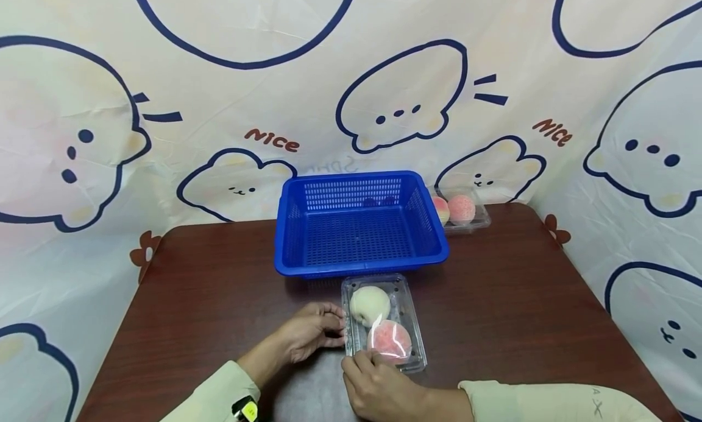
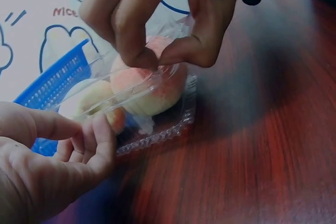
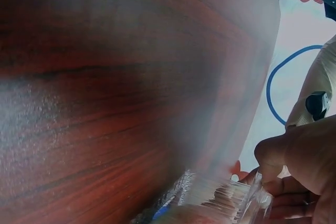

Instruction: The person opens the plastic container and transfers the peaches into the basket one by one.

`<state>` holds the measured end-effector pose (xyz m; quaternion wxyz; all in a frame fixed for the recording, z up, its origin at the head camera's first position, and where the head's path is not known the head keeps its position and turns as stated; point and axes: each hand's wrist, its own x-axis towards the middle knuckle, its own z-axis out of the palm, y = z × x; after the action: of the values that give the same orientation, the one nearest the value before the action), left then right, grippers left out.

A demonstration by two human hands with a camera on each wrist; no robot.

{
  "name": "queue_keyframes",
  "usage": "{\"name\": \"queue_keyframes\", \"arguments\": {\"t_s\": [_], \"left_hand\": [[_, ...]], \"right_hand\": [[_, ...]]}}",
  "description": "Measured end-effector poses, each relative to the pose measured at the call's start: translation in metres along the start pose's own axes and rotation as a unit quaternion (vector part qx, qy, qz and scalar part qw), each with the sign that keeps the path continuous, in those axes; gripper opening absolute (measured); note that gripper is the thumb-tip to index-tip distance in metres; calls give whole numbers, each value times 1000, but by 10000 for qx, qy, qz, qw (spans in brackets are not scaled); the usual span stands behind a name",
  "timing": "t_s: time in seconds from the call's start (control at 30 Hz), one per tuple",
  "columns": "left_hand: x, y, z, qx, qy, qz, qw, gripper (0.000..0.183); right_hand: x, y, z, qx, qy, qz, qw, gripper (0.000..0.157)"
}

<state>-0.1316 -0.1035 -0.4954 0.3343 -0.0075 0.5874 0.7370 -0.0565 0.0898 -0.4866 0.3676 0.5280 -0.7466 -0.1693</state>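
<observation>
A clear plastic clamshell box [image 1: 414, 318] lies on the table in front of the blue basket. Inside it are a pale peach [image 1: 370, 303] and a pink peach [image 1: 390, 343]. My left hand [image 1: 314, 332] is at the box's left side, thumb and fingers pinching its edge. At the near left corner my right hand [image 1: 381, 386] pinches the plastic edge between thumb and forefinger. In the left wrist view, both the left hand [image 2: 58, 161] and the right hand [image 2: 163, 14] hold this edge, above a ridged rim [image 2: 163, 137]. Whether the lid is unfastened I cannot tell.
Just beyond the box stands a blue perforated basket [image 1: 362, 268]. Another clear box [image 1: 482, 218] with peaches is at the table's back right, partly behind the basket. The brown table [image 1: 208, 276] meets a printed cloth backdrop [image 1: 219, 105] at the back and sides.
</observation>
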Motion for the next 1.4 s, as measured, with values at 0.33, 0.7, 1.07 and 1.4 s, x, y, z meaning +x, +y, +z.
{"name": "queue_keyframes", "arguments": {"t_s": [0.33, 0.7, 1.07, 1.4], "left_hand": [[-2, -1, 3, 47, 261, 93, 9996, 15], [-5, 0, -1, 20, -104, -54, 9999, 19], [-8, 0, -1, -162, -86, -60, 9998, 12], [-9, 4, -3, 303, 208, 80, 9993, 17]], "right_hand": [[-1, 6, -7, 651, 240, 590, 9958, 42], [-15, 39, -35, 1453, 1297, 1464, 9699, 24], [-51, 62, -64, 2716, 1065, 2632, 9196, 19], [-85, 89, -90, 3803, -618, 4641, 7976, 43]]}}
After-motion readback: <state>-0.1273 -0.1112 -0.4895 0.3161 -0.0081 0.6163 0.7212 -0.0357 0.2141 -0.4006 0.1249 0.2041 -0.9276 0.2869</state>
